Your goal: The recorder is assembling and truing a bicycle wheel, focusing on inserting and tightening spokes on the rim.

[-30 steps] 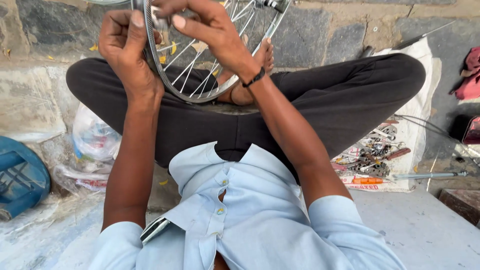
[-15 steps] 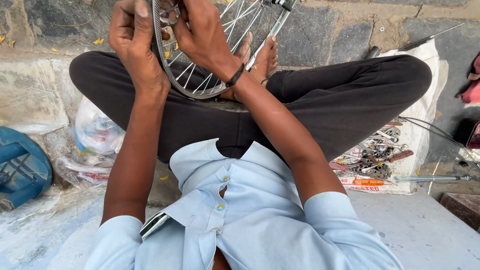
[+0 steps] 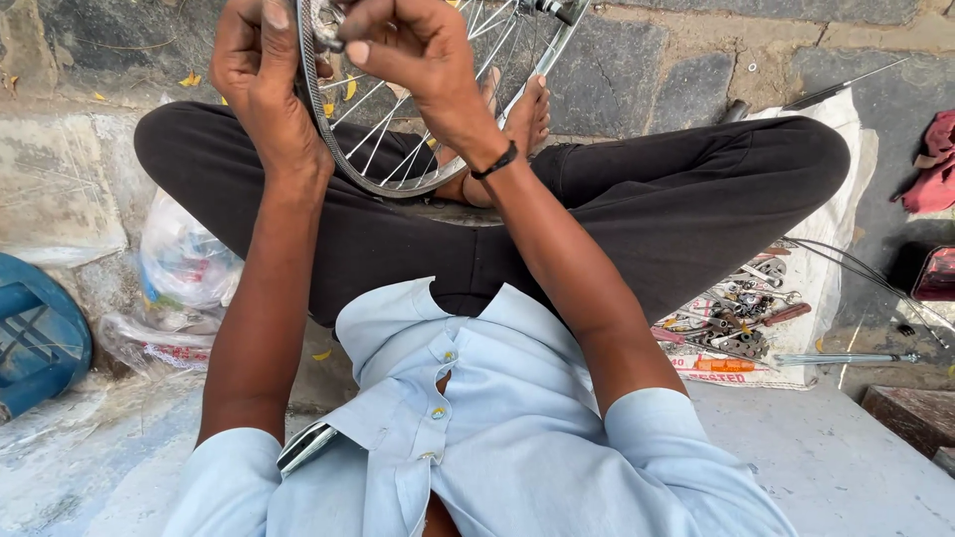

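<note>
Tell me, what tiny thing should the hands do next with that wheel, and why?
Probably turn the small metal piece a little more. The right hand pinches it at the rim of the spoked wheel while the left hand steadies that rim.

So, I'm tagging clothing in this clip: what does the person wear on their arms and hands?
Both hands are bare, with no gloves or rings in view. The right hand has a thin black band at the wrist; the left hand has nothing there. Pale blue shirt sleeves end above the elbows.

Both hands, left hand [image 3: 261,75] and right hand [image 3: 418,60], grip spoked wheel rim [image 3: 398,184], top centre; tool pile [image 3: 741,318] right.
</note>
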